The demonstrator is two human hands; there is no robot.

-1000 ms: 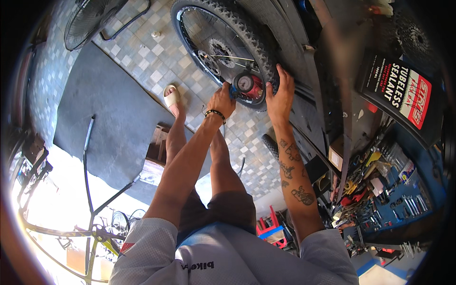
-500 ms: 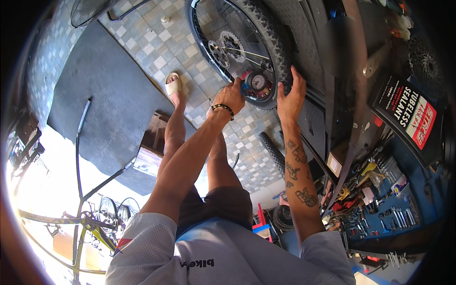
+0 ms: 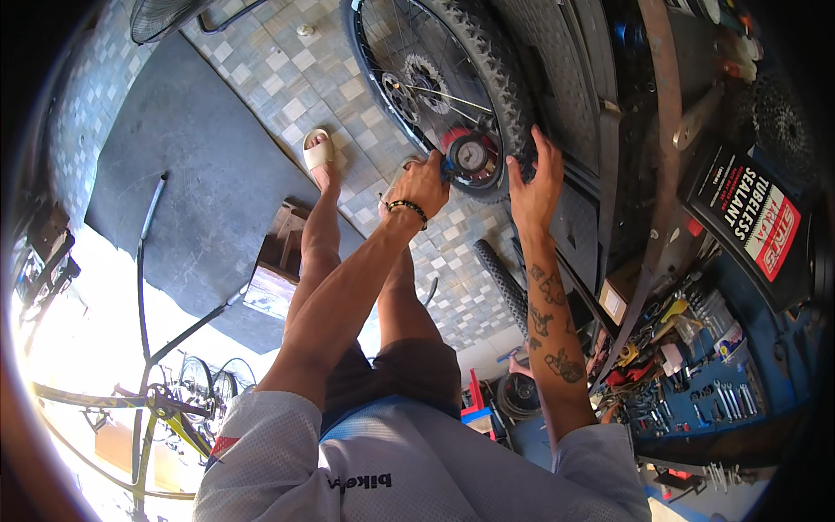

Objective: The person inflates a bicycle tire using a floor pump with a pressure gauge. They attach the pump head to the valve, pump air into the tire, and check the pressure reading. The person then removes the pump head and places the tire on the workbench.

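Note:
A mountain-bike wheel (image 3: 388,85) with a knobby black tyre (image 3: 500,74) stands in front of me at the top. My left hand (image 3: 421,186) is closed around a blue-edged tyre inflator with a round pressure gauge (image 3: 471,157), held at the wheel's lower rim. Its dial faces up at me; the valve end is hidden by the hand and the gauge. At the tyre's right side, my right hand (image 3: 536,184) has thumb and fingers apart and holds nothing. Its fingertips are at the tread; whether they touch it I cannot tell.
On the right stand a black box of sealant (image 3: 748,213) and a blue bench (image 3: 696,409) with several wrenches. A loose tyre (image 3: 502,278) lies below the wheel. At left are a dark mat (image 3: 174,174), a bike frame (image 3: 156,404) and a fan (image 3: 161,17).
The gauge has tipped slightly and its dial shows brighter. My right hand has shifted slightly lower beside the tyre. My left hand keeps its grip.

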